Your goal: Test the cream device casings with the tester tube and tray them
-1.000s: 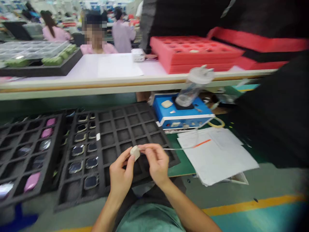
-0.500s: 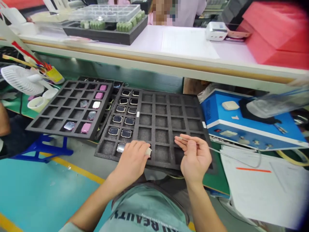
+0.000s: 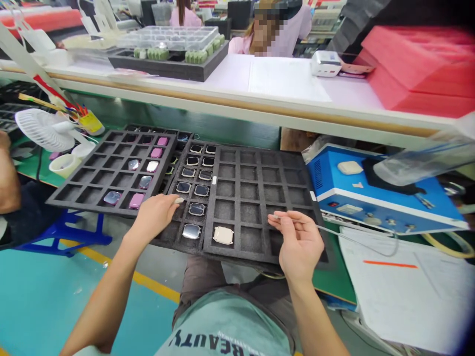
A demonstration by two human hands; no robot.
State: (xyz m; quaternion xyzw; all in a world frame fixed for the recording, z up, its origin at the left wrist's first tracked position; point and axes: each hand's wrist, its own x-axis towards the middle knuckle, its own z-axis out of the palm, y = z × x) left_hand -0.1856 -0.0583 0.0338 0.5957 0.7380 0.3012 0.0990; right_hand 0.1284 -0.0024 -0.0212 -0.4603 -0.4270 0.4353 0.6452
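My left hand (image 3: pixel 158 216) is closed on a smartwatch (image 3: pixel 179 200) at the left column of the dark foam tray (image 3: pixel 208 225); only a pale edge shows past the fingers. In this tray several more smartwatches lie screen up, such as one at the front (image 3: pixel 192 231). A cream watch case (image 3: pixel 223 235) lies back up in the front left slot of the neighbouring foam tray (image 3: pixel 251 248). Over that tray's right side, my right hand (image 3: pixel 301 242) pinches the small pale tip of a thin grey cable (image 3: pixel 336 231), which trails off to the right.
A foam tray (image 3: pixel 87 205) with purple and silver watches sits at left, near a white fan (image 3: pixel 40 128). To the right are a blue device box (image 3: pixel 386 198) and papers (image 3: pixel 404 291). A shelf (image 3: pixel 237 109) crosses behind; two people are beyond it.
My left hand has let go of the cream watch case in the front slot and moved left onto another smartwatch. My right hand has stayed nearly still with the cable. The view has tilted up slightly.
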